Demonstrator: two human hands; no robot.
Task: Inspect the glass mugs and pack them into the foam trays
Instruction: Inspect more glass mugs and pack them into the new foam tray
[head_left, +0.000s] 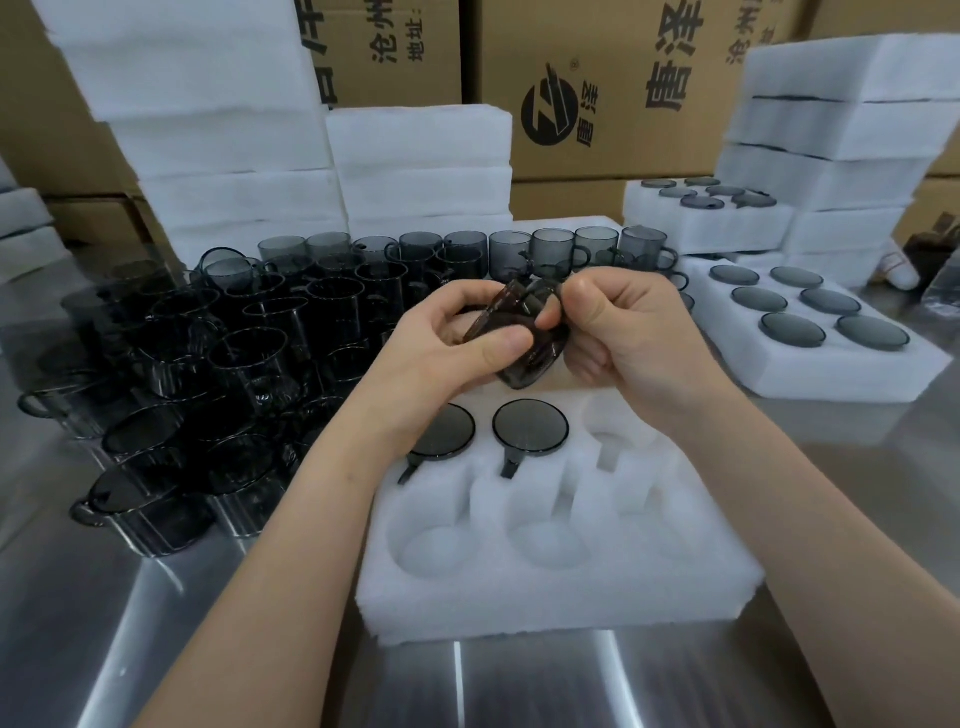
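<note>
Smoked glass crowds the left of the frame: dozens of loose mugs stand packed together on the steel table, and I judge none of them has been checked yet. At centre the left hand has its grip curled round the body of the held mug, thumb laid across the side. The mug is tilted in the air above the near foam tray. Just right of it the right hand has its grip pinching the mug at the handle side. Inspection looks to be the step in hand.

Below the hands, the near foam tray holds two packed mugs in the left and middle pockets of its far row. The far right pocket and all three near pockets gape empty — four places left, one likely for this mug. Further right a full tray shows six mugs seated, and at the upper right another filled tray sits on a foam stack. With that pile at the left, most of the job remains.
</note>
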